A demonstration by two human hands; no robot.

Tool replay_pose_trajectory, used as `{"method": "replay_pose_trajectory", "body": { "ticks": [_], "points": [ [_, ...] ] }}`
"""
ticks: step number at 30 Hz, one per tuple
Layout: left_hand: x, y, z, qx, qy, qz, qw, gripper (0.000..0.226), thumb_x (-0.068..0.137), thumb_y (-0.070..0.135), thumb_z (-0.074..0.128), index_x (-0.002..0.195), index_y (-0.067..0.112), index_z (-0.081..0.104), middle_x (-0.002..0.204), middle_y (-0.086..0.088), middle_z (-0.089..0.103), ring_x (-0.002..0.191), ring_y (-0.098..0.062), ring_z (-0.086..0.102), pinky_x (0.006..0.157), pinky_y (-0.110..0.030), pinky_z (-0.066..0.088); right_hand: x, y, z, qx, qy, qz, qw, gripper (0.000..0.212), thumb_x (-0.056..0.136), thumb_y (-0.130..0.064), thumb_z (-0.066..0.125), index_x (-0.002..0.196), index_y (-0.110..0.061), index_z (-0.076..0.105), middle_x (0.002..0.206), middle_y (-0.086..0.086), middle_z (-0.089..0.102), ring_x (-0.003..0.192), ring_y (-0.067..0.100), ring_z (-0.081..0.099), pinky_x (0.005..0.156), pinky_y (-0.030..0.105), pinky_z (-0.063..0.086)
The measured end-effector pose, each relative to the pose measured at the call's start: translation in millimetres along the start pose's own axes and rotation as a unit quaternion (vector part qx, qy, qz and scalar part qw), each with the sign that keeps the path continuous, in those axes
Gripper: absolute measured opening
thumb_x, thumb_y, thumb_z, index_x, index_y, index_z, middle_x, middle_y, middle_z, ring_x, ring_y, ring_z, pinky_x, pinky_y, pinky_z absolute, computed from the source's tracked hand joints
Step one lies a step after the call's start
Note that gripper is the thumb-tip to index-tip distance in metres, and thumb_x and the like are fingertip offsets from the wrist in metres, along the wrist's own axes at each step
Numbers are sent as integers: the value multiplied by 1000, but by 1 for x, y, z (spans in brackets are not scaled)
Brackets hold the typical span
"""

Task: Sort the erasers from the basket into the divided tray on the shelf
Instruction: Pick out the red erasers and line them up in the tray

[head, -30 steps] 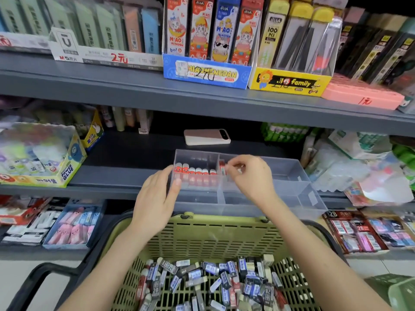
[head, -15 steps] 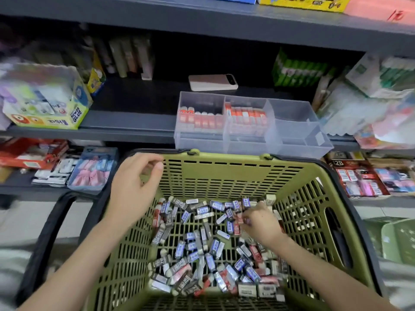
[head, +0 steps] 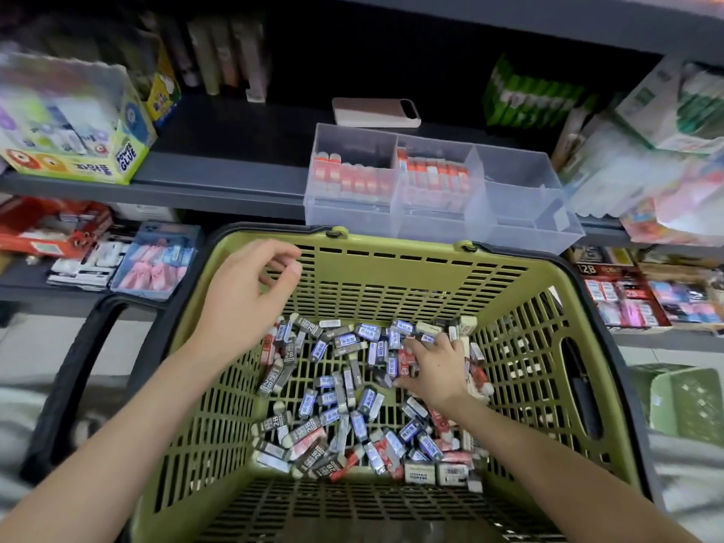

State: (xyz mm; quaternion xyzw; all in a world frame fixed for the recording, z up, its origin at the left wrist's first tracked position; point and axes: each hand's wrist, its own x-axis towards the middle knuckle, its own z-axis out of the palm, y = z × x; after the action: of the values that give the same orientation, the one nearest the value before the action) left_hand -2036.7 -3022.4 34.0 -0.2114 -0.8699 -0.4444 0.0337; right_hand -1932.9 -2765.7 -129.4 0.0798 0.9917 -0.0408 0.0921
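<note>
Olive-green plastic forms the basket (head: 391,276), and the loose erasers (head: 333,405) lie jumbled across its slotted floor in blue, grey and red sleeves. The right hand (head: 435,366) is down in the far right of the pile, with its fingers spread over several blocks and its fingertips at a red-sleeved eraser (head: 405,360). The view is too blurred to tell whether it has pinched that one. The left hand (head: 243,295) hovers over the basket's left side, fingers loosely curled, holding nothing. Just beyond the basket's far rim, the clear divided tray (head: 352,219) sits at the edge of the grey shelf (head: 219,178). The sorted erasers (head: 352,178) stand on end in rows in its left and middle compartments. A flat pink device (head: 376,111) lies behind the tray, and a glue box (head: 74,123) stands at far left.
</note>
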Motion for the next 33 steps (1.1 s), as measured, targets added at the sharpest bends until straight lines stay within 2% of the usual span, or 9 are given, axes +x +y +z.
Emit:
{"method": "replay_pose_trajectory", "body": {
  "ticks": [6, 11, 14, 16, 19, 22, 25, 29, 33],
  "points": [
    [-4, 0, 4, -12, -18, -23, 999, 18, 90, 13, 57, 106, 20, 62, 98, 8, 61, 92, -2, 56, 77, -15, 45, 1, -3, 6, 39, 83, -7, 996, 33, 75, -21, 70, 107, -31, 68, 72, -10, 69, 89, 20, 51, 74, 33, 23],
    [-7, 6, 14, -53, -94, -79, 991, 15, 91, 13, 57, 103, 20, 64, 97, 13, 62, 93, 4, 55, 76, -5, 40, 7, -11, 6, 9, 33, 17, 999, 36, 84, -30, 63, 119, -33, 59, 86, -10, 70, 106, 17, 45, 79, 33, 17],
    [-9, 11, 22, -109, -145, -141, 973, 14, 91, 13, 57, 101, 19, 65, 97, 10, 64, 91, -2, 57, 80, -14, 43, 7, -14, -1, 34, 34, 31, 998, 31, 87, -36, 58, 118, -34, 61, 87, -9, 69, 104, 16, 45, 83, 32, 21],
    [-12, 15, 29, -200, -166, -238, 936, 13, 91, 11, 57, 99, 17, 65, 98, 2, 65, 90, -10, 60, 78, -22, 48, 3, -17, -15, 110, 44, 54, 992, 26, 87, -44, 59, 109, -32, 65, 79, -12, 68, 94, 14, 49, 84, 30, 27],
    [-20, 19, 46, -308, -217, -415, 828, 29, 89, 24, 63, 112, 8, 58, 110, -11, 63, 100, -22, 62, 81, -31, 54, -8, -27, -52, 351, 33, 66, 933, 21, 77, -47, 71, 94, -36, 66, 71, -17, 67, 81, 7, 62, 88, 31, 43],
    [-25, 25, 66, -398, -281, -490, 722, 52, 75, 45, 69, 113, 10, 60, 118, -20, 61, 107, -31, 61, 86, -43, 54, -29, -48, -91, 488, 44, -9, 872, 23, 71, -41, 76, 92, -42, 65, 86, -24, 69, 83, -3, 62, 78, 6, 40],
    [-25, 31, 78, -523, -266, -492, 643, 30, 76, 37, 70, 83, 8, 69, 84, -11, 70, 71, -21, 67, 62, -34, 57, -46, -63, -116, 467, 35, -62, 881, 35, 68, -39, 75, 98, -52, 61, 86, -22, 66, 89, -2, 51, 85, 17, 37],
    [-26, 31, 85, -552, -220, -498, 632, 29, 71, 13, 71, 94, 6, 54, 79, -11, 72, 63, -21, 68, 56, -31, 56, -59, -58, -126, 442, -12, -119, 889, 48, 69, -35, 75, 108, -53, 55, 102, -27, 64, 99, 1, 45, 95, 24, 32],
    [-28, 32, 84, -523, -193, -542, 628, 31, 72, -1, 66, 101, 6, 58, 82, -13, 74, 64, -22, 71, 51, -30, 57, -64, -35, -126, 575, -49, -125, 807, 31, 78, -26, 71, 107, -38, 69, 114, -16, 66, 113, 7, 56, 100, 20, 41]
  ]
}}
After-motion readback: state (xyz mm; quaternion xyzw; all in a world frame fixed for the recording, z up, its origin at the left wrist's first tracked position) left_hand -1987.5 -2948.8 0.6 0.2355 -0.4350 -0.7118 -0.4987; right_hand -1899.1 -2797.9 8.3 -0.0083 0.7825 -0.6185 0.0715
